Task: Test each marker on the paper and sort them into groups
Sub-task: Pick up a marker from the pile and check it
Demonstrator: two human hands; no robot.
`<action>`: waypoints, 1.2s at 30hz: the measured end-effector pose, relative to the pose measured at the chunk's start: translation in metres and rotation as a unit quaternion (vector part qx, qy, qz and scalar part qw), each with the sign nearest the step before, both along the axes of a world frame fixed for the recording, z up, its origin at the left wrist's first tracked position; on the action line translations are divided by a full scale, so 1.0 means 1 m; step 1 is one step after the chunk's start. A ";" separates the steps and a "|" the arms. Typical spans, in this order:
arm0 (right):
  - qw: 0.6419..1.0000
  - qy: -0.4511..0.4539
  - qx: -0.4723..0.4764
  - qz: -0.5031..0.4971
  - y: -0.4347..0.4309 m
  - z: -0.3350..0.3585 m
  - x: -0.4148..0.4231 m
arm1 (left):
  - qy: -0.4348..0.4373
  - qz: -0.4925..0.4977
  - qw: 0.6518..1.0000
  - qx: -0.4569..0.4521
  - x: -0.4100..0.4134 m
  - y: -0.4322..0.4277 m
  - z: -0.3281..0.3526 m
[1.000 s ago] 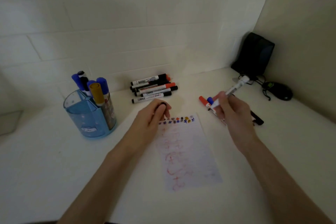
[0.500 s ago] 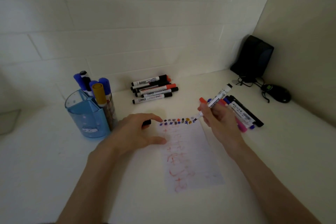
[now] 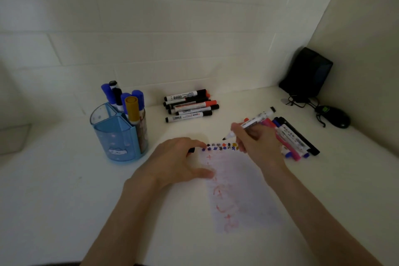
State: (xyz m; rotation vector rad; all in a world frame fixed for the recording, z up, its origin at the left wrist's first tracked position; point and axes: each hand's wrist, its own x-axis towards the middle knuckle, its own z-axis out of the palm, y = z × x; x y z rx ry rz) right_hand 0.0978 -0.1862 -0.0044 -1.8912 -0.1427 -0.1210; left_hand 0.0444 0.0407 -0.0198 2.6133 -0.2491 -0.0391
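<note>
White countertop point(image 3: 64, 201) by a tiled wall point(image 3: 151, 39) holds a red-scribbled paper sheet point(image 3: 241, 190), its left edge pressed by the spread-open left hand point(image 3: 179, 162) with a black cap point(image 3: 191, 149) peeking beneath, while the right hand point(image 3: 257, 144) pinches an uncapped white-barrelled marker point(image 3: 257, 119), tip near the sheet's top edge.

I see both bare forearms in frame. The left one enters at 7 o'clock and runs toward 1 o'clock. The left hand point(image 3: 177, 162) lies palm down and arched, with its index finger reaching toward 2 o'clock and its thumb stretched toward 3 o'clock, both tips down on the paper point(image 3: 241, 190). A small dark piece point(image 3: 191, 150) pokes out beneath its fingers; I cannot tell if it is gripped. The right forearm enters at 5 o'clock and runs toward 11 o'clock. The right hand point(image 3: 257, 144) has its fingers curled round 1 marker point(image 3: 252, 124), tip toward 8 o'clock, tail toward 2 o'clock. The 2 hands are near, not touching.
</note>
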 end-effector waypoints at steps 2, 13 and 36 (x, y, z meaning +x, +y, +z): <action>1.000 0.012 -0.008 0.003 0.019 -0.004 -0.004 | -0.004 0.001 1.000 -0.001 0.001 0.000 -0.001; 0.999 -0.033 -0.024 0.017 0.046 -0.023 -0.014 | -0.006 0.003 1.000 -0.016 0.005 0.000 -0.006; 0.998 -0.043 -0.031 0.036 0.045 -0.021 -0.018 | 0.002 0.004 1.000 -0.016 0.003 0.000 -0.004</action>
